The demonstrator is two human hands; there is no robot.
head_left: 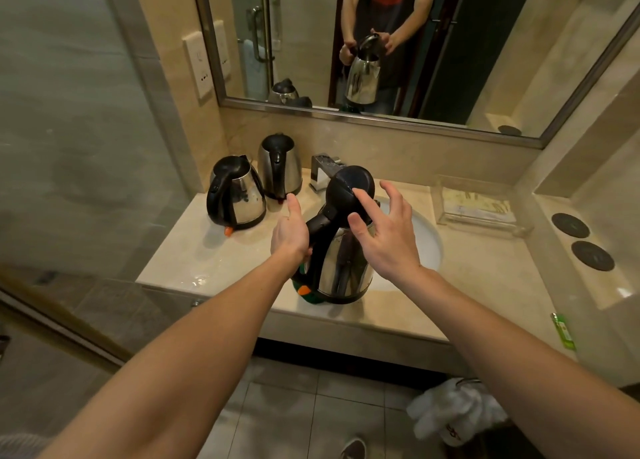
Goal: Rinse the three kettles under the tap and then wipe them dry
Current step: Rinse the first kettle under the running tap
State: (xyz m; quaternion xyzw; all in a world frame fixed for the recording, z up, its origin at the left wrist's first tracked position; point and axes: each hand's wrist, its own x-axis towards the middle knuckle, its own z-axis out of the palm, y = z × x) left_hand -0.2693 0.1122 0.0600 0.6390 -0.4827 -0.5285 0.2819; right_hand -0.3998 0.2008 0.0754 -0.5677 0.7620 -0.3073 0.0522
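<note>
Three steel kettles with black handles are in view. The nearest kettle [343, 264] is held above the counter's front edge beside the white basin [427, 243], its black lid [351, 190] flipped up. My left hand [289, 231] grips its black handle, thumb raised. My right hand [388, 230] hovers over the lid with fingers spread, fingertips touching the lid's edge. A second kettle [239, 195] and a third kettle [280, 165] stand at the counter's back left. The chrome tap [322, 172] stands behind the held kettle, partly hidden by the lid.
A green cloth [304, 294] lies under the held kettle. A clear tray [474, 204] with packets sits right of the basin. Two dark round coasters [581, 240] lie on the right ledge. A green lighter [563, 330] sits at the counter's front right. A mirror [381, 42] covers the wall.
</note>
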